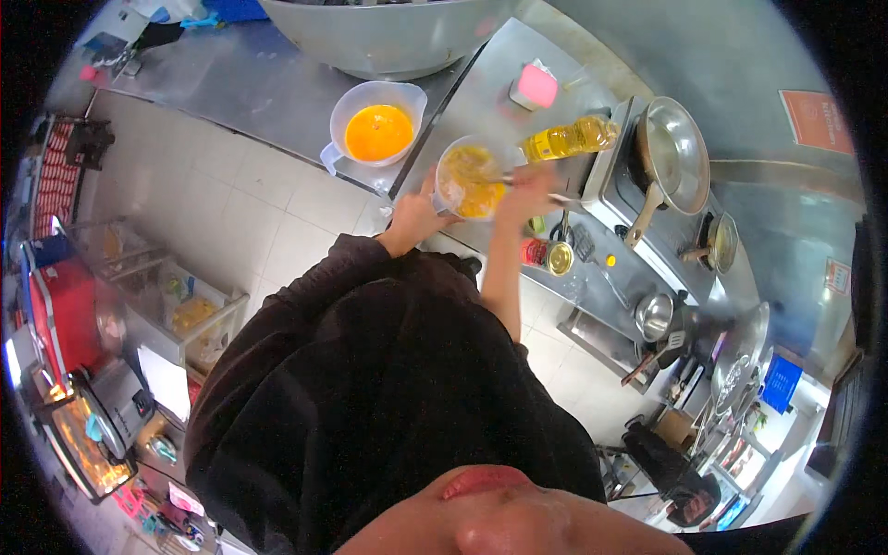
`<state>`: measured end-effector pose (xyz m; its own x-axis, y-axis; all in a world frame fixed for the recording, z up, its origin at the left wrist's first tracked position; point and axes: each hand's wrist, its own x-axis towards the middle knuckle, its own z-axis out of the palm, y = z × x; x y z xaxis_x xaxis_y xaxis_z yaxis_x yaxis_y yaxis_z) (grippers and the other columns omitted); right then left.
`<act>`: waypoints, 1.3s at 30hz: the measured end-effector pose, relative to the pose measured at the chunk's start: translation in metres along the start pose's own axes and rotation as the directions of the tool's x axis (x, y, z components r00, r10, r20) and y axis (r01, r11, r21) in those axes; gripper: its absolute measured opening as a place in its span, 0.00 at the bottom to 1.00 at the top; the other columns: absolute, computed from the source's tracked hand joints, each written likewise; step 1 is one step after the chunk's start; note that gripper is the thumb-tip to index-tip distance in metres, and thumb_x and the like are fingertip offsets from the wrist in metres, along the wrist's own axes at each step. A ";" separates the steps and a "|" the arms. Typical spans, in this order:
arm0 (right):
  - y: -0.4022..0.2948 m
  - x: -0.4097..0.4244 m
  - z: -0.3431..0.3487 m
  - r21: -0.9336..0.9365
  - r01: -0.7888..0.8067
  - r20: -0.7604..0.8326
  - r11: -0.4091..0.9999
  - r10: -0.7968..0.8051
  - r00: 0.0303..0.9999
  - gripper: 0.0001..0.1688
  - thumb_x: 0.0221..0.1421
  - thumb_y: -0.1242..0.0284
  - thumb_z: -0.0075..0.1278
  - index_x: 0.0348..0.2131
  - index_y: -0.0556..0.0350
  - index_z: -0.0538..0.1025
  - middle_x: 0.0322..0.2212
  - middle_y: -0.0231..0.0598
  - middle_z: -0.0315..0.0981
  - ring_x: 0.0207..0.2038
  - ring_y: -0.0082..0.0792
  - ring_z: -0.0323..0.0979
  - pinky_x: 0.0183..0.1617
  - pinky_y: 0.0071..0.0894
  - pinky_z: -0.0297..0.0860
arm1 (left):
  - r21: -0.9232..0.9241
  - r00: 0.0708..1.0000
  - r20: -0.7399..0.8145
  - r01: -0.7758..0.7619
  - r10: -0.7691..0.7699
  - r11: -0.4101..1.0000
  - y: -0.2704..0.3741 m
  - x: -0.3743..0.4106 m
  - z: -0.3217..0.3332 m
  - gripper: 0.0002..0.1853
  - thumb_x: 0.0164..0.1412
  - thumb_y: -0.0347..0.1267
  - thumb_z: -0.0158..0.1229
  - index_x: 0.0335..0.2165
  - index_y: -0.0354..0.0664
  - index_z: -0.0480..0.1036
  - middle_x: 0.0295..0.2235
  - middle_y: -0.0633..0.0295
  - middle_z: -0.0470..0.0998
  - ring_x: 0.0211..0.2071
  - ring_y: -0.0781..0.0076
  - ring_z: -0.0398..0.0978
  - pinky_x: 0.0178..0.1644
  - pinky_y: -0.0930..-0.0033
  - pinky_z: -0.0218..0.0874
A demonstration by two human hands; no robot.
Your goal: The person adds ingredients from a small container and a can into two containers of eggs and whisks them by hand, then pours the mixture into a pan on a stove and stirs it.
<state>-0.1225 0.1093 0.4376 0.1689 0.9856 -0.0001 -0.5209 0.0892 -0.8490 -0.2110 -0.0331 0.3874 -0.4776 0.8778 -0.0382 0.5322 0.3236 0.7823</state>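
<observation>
My left hand (415,218) grips the near left side of a plastic measuring jug (449,154) that holds yellow egg-like liquid. Blurred by motion, my right hand (531,191) is closed on a metal utensil (570,201), whose far end reaches into the jug; its exact kind is unclear. A second plastic jug (420,97) with smooth orange liquid stands to the left. Beyond my right hand, a bottle of yellow oil (570,139) lies on the steel counter. A tin can (559,258) is right of my right forearm.
A frying pan (676,156) sits on a portable stove (602,166) at the right, with a smaller pan (723,243) beyond. A pink-topped container (535,87), a large metal bowl (395,41), a slotted spatula (585,244) and a steel bowl (653,316) are around. Another person (659,465) is far off at lower right.
</observation>
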 end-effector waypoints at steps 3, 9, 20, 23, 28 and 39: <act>-0.002 -0.009 0.007 -0.165 -0.157 0.002 0.974 0.159 0.987 0.18 0.53 0.73 0.46 0.13 0.49 0.61 0.10 0.27 0.54 0.12 0.21 0.52 0.19 0.23 0.54 | 0.033 0.999 0.035 -0.012 0.010 0.999 -0.009 0.001 0.003 0.62 0.37 0.53 0.67 0.60 0.39 0.39 0.23 0.45 0.76 0.23 0.43 0.75 0.29 0.52 0.67; 0.011 -0.039 -0.007 -0.196 0.017 0.071 0.980 -0.003 0.997 0.20 0.54 0.74 0.46 0.13 0.49 0.60 0.10 0.27 0.55 0.14 0.20 0.53 0.19 0.22 0.52 | 0.060 0.997 0.029 -0.072 0.070 0.996 -0.019 -0.003 0.012 0.63 0.39 0.53 0.66 0.60 0.36 0.37 0.22 0.43 0.75 0.23 0.43 0.74 0.28 0.51 0.67; -0.039 -0.024 -0.005 -0.076 -0.143 0.234 0.987 0.157 0.959 0.17 0.58 0.71 0.46 0.18 0.53 0.65 0.12 0.28 0.59 0.18 0.20 0.55 0.27 0.22 0.56 | 0.079 0.997 0.035 -0.072 0.069 0.994 -0.018 -0.003 0.003 0.62 0.40 0.51 0.67 0.60 0.34 0.36 0.20 0.44 0.74 0.19 0.45 0.73 0.24 0.54 0.66; -0.036 -0.050 0.005 -0.006 -0.006 0.224 1.000 0.007 0.975 0.18 0.58 0.70 0.46 0.16 0.51 0.64 0.12 0.26 0.59 0.17 0.18 0.54 0.23 0.22 0.53 | 0.112 0.996 0.078 -0.047 0.039 0.993 -0.011 -0.001 -0.002 0.63 0.40 0.51 0.67 0.60 0.34 0.36 0.20 0.45 0.74 0.19 0.46 0.73 0.24 0.54 0.66; -0.036 -0.032 -0.006 -0.270 0.003 0.229 0.963 0.062 0.971 0.22 0.62 0.68 0.41 0.15 0.52 0.63 0.11 0.26 0.57 0.16 0.19 0.54 0.22 0.22 0.52 | 0.118 0.997 0.037 -0.068 0.064 0.991 -0.012 -0.001 -0.002 0.63 0.40 0.53 0.66 0.60 0.34 0.35 0.19 0.45 0.73 0.19 0.45 0.73 0.24 0.54 0.66; -0.006 -0.036 -0.028 -0.023 0.065 0.266 0.998 -0.057 0.962 0.21 0.61 0.66 0.38 0.16 0.52 0.63 0.11 0.29 0.58 0.16 0.22 0.55 0.24 0.22 0.54 | 0.150 0.996 0.064 -0.065 0.056 0.986 -0.020 -0.001 0.003 0.63 0.40 0.55 0.65 0.60 0.31 0.37 0.16 0.47 0.72 0.17 0.48 0.73 0.22 0.57 0.65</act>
<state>-0.1025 0.0698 0.4279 -0.0305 0.9815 0.1888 -0.4897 0.1500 -0.8589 -0.2190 -0.0396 0.3707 -0.4012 0.9154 -0.0337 0.6613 0.3150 0.6808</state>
